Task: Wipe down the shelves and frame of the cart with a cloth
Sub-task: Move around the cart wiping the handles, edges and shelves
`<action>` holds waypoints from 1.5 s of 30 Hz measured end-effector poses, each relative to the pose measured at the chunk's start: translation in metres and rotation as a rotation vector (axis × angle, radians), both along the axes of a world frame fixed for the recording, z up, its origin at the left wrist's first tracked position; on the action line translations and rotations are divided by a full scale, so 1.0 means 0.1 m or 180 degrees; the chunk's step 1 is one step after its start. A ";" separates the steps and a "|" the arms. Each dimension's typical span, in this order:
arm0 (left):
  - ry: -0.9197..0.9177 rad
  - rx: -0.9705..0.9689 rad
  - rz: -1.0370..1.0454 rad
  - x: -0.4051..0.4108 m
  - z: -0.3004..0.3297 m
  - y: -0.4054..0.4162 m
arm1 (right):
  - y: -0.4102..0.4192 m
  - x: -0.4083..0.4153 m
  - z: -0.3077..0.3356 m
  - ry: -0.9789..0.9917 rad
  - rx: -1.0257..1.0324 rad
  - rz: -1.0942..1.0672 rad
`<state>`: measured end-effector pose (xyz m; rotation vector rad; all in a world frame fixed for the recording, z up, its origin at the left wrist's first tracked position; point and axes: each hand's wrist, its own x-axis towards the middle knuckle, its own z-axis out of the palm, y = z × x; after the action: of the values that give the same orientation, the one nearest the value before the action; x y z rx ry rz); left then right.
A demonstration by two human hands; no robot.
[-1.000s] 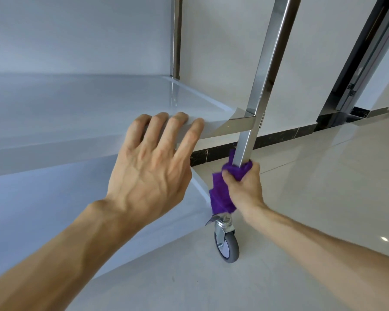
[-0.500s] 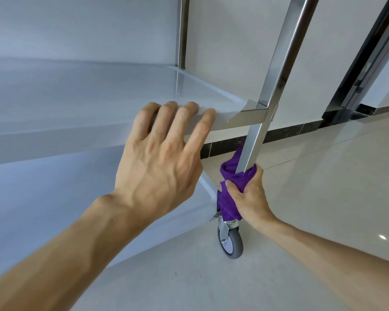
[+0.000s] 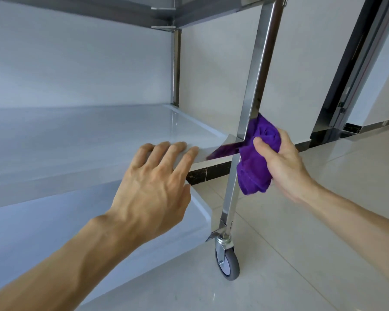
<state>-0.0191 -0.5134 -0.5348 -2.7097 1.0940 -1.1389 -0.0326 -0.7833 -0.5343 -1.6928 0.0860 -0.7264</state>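
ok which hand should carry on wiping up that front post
Right. The right hand grips the purple cloth against the front post. The left hand lies flat on the middle shelf edge, holding nothing.

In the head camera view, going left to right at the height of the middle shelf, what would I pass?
Middle shelf → left hand resting on its front edge → front corner post → purple cloth → right hand → dark door frame.

Cloth (image 3: 257, 158) higher up post (image 3: 258, 70).
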 end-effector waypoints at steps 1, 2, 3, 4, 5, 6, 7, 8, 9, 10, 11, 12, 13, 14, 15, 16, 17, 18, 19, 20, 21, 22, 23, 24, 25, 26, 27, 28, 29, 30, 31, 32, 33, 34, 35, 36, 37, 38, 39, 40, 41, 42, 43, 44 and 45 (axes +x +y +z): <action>0.0032 -0.0007 -0.0037 0.00 0.04 0.01 | 0.00 0.06 0.20 -0.0140 0.0069 0.0041; 0.0067 -0.0046 -0.0080 0.01 0.07 0.02 | 0.02 0.12 0.39 -0.0261 0.0058 0.0055; 0.0105 -0.0107 -0.0125 0.02 0.11 0.02 | 0.04 0.18 0.55 -0.0358 -0.0009 0.0030; 0.0149 -0.0180 -0.0176 0.03 0.14 0.03 | 0.06 0.24 0.66 -0.0440 -0.0064 -0.0018; 0.0190 -0.0266 -0.0231 0.04 0.17 0.03 | 0.08 0.30 0.74 -0.0486 -0.0093 -0.0086; 0.0223 -0.0349 -0.0276 0.05 0.19 0.03 | 0.10 0.35 0.79 -0.0486 -0.0110 -0.0152; 0.0226 -0.0395 -0.0304 0.06 0.20 0.04 | 0.11 0.40 0.79 -0.0446 -0.0151 -0.0199; 0.0193 -0.0390 -0.0313 0.07 0.19 0.04 | 0.11 0.46 0.77 -0.0382 -0.0223 -0.0227; 0.0143 -0.0352 -0.0302 0.07 0.17 0.04 | 0.12 0.50 0.74 -0.0310 -0.0320 -0.0255; 0.0107 -0.0327 -0.0292 0.07 0.16 0.04 | 0.13 0.52 0.71 -0.0246 -0.0422 -0.0292; 0.0120 -0.0342 -0.0293 0.07 0.15 0.03 | 0.15 0.55 0.69 -0.0196 -0.0494 -0.0337; 0.0181 -0.0387 -0.0291 0.08 0.15 0.01 | 0.17 0.56 0.68 -0.0148 -0.0519 -0.0386; 0.0271 -0.0441 -0.0267 0.06 0.15 0.00 | 0.20 0.55 0.69 -0.0088 -0.0527 -0.0435; 0.0380 -0.0477 -0.0214 0.04 0.17 0.00 | 0.22 0.54 0.70 -0.0024 -0.0541 -0.0480; 0.0491 -0.0494 -0.0154 0.01 0.19 0.00 | 0.23 0.52 0.71 0.0047 -0.0581 -0.0520; 0.0581 -0.0505 -0.0111 -0.02 0.21 0.01 | 0.24 0.50 0.72 0.0112 -0.0633 -0.0539; 0.0664 -0.0516 -0.0095 -0.06 0.23 0.03 | 0.24 0.48 0.73 0.0176 -0.0666 -0.0542; 0.0751 -0.0513 -0.0103 -0.11 0.24 0.04 | 0.23 0.45 0.74 0.0233 -0.0672 -0.0543; 0.0819 -0.0499 -0.0111 -0.15 0.27 0.06 | 0.25 0.42 0.74 0.0263 -0.0672 -0.0540; 0.0853 -0.0494 -0.0105 -0.19 0.30 0.09 | 0.27 0.39 0.74 0.0273 -0.0682 -0.0528; 0.0873 -0.0495 -0.0088 -0.22 0.33 0.10 | 0.29 0.34 0.74 0.0273 -0.0701 -0.0527; 0.0890 -0.0505 -0.0059 -0.25 0.36 0.09 | 0.29 0.30 0.73 0.0264 -0.0712 -0.0529; 0.0910 -0.0541 0.0021 -0.30 0.37 0.08 | 0.31 0.26 0.72 0.0258 -0.0728 -0.0492; 0.0942 -0.0600 0.0134 -0.36 0.38 0.07 | 0.34 0.21 0.71 0.0250 -0.0767 -0.0435; 0.0965 -0.0661 0.0235 -0.42 0.39 0.04 | 0.38 0.16 0.72 0.0244 -0.0806 -0.0396; 0.0963 -0.0712 0.0307 -0.48 0.40 0.01 | 0.39 0.09 0.73 0.0240 -0.0833 -0.0379; 0.0945 -0.0733 0.0348 -0.57 0.39 -0.02 | 0.39 0.01 0.73 0.0221 -0.0852 -0.0367; 0.0915 -0.0724 0.0380 -0.67 0.39 -0.02 | 0.40 -0.08 0.72 0.0182 -0.0878 -0.0339; 0.0897 -0.0700 0.0413 -0.78 0.38 0.00 | 0.43 -0.18 0.72 0.0139 -0.0909 -0.0286; 0.0900 -0.0663 0.0454 -0.90 0.36 0.03 | 0.46 -0.27 0.72 0.0114 -0.0944 -0.0219; 0.0929 -0.0604 0.0501 -1.02 0.34 0.07 | 0.50 -0.37 0.71 0.0103 -0.0976 -0.0171; 0.0993 -0.0535 0.0557 -1.13 0.32 0.10 | 0.52 -0.46 0.70 0.0090 -0.0994 -0.0139; 0.1095 -0.0482 0.0636 -1.25 0.31 0.13 | 0.55 -0.56 0.69 0.0051 -0.0994 -0.0085; 0.1209 -0.0454 0.0724 -1.36 0.31 0.17 | 0.57 -0.66 0.68 -0.0006 -0.0983 -0.0013; 0.1293 -0.0451 0.0805 -1.47 0.31 0.19 | 0.61 -0.76 0.67 -0.0056 -0.0972 0.0055; 0.1353 -0.0471 0.0890 -1.57 0.32 0.22 | 0.65 -0.86 0.65 -0.0076 -0.0969 0.0104; 0.1410 -0.0498 0.0983 -1.66 0.32 0.24 | 0.70 -0.95 0.63 -0.0085 -0.0970 0.0137; 0.1460 -0.0526 0.1078 -1.75 0.34 0.26 | 0.75 -1.04 0.61 -0.0094 -0.0963 0.0171; 0.1494 -0.0554 0.1172 -1.84 0.37 0.27 | 0.80 -1.15 0.58 -0.0129 -0.0948 0.0213; 0.1510 -0.0576 0.1257 -1.92 0.41 0.28 | 0.85 -1.26 0.56 -0.0177 -0.0943 0.0261; 0.1513 -0.0604 0.1322 -2.01 0.45 0.30 | 0.90 -1.37 0.53 -0.0231 -0.0944 0.0312; 0.1508 -0.0645 0.1366 -2.10 0.50 0.32 | 0.94 -1.47 0.50 -0.0274 -0.0948 0.0365; 0.1496 -0.0692 0.1400 -2.19 0.56 0.35 | 0.99 -1.57 0.48 -0.0320 -0.0942 0.0428; 0.1484 -0.0726 0.1444 -2.30 0.62 0.39 | 1.03 -1.67 0.46 -0.0360 -0.0936 0.0502; 0.1468 -0.0753 0.1498 -2.42 0.69 0.43 | 1.07 -1.77 0.44 -0.0395 -0.0920 0.0575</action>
<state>-0.2608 -0.4706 -0.4661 -3.2562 0.2909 -0.6207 -0.2092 -0.6761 -0.4907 -1.8949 -0.2675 -0.7311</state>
